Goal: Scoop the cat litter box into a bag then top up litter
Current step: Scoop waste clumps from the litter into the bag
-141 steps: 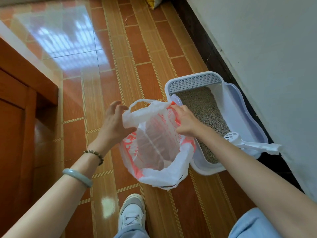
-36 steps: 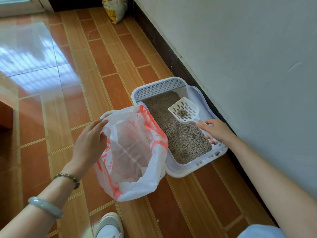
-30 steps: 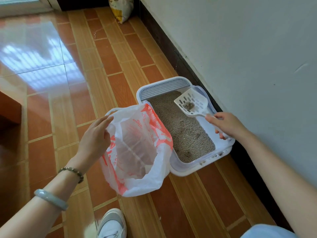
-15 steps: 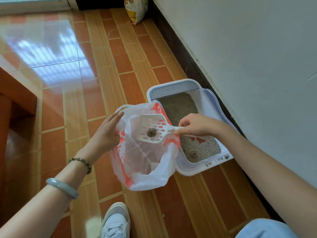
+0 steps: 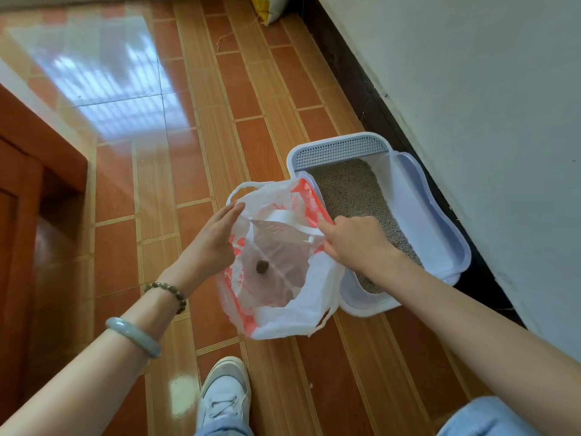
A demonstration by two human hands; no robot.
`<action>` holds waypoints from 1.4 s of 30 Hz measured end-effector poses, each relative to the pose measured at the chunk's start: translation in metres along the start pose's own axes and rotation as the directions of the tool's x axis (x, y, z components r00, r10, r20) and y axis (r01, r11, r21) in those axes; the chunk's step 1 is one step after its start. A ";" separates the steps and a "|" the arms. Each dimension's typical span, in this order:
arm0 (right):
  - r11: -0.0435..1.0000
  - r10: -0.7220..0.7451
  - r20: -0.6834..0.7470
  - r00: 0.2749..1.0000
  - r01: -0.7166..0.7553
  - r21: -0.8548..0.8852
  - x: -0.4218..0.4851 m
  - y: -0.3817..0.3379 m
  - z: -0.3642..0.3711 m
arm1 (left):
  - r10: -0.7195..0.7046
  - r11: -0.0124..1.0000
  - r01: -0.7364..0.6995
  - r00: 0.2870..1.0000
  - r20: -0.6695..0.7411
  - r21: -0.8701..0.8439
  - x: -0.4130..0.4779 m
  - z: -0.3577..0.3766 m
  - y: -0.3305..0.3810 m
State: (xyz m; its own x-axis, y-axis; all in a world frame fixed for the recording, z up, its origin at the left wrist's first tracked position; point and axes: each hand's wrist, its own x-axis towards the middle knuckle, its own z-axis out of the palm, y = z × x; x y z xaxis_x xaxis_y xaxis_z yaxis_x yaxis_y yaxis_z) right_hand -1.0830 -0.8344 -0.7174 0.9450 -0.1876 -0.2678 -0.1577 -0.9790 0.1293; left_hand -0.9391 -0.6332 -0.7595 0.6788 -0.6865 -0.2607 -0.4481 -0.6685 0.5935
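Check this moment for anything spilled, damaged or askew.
Nothing stands out. The clump lies inside the plastic bag, which the left hand holds open. The right hand holds the tipped scoop over it. No litter shows on the floor tiles around the litter box.

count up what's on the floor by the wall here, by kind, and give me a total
Litter box: 1
Plastic bag: 1
Scoop: 1
Clump in the bag: 1
Sack at the far wall: 1
Shoe: 1
Total: 6
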 end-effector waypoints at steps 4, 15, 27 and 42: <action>0.970 0.087 0.056 0.995 -0.097 0.224 -0.005 0.020 -0.007 | 0.000 1.000 0.000 1.000 -0.015 -0.023 0.000 -0.001 0.001; 0.737 0.413 0.203 0.888 -0.457 0.499 -0.053 0.146 -0.010 | -0.006 1.000 0.006 0.998 -0.060 0.013 0.002 -0.003 -0.001; 0.871 0.464 0.551 0.693 -0.472 -0.140 -0.030 0.141 0.032 | -0.004 0.999 0.008 0.997 -0.082 0.045 -0.001 -0.004 -0.010; 0.721 0.164 0.664 0.730 -0.548 0.424 -0.025 0.118 0.078 | 0.012 0.998 -0.008 0.998 -0.058 0.056 0.000 0.000 -0.006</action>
State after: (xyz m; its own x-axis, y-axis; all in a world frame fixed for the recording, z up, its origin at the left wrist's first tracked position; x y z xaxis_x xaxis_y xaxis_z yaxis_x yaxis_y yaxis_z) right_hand -1.1470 -0.9515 -0.7698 0.4737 -0.3508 -0.8078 -0.7529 -0.6371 -0.1648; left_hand -0.9364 -0.6292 -0.7626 0.7065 -0.6762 -0.2089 -0.4854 -0.6777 0.5524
